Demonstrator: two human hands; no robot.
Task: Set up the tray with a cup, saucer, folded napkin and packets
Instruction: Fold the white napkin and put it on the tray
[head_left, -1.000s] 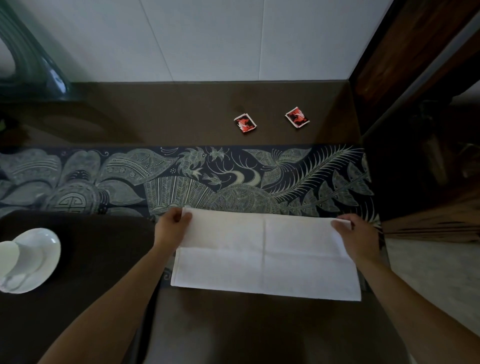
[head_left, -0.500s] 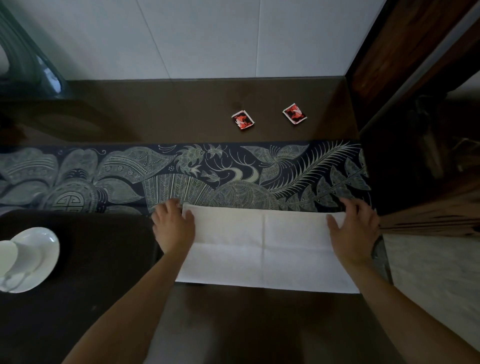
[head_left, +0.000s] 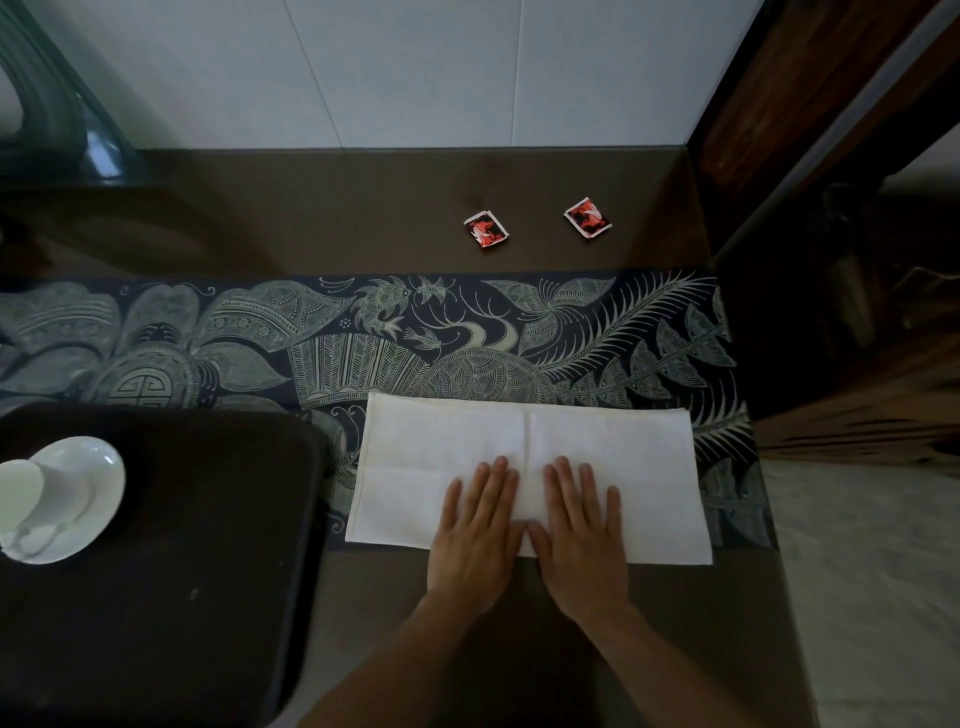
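Hands flat, left hand (head_left: 475, 535) and right hand (head_left: 582, 535) side by side, fingers spread, pressing folded napkin (head_left: 613, 467)

Two bare forearms reach in from the lower edge, converging toward the centre. The left hand (head_left: 475, 540) and right hand (head_left: 582, 540) lie palm-down, side by side, thumbs nearly touching, fingers (head_left: 498, 480) extended, slightly spread and pointing away from the person, gripping nothing.
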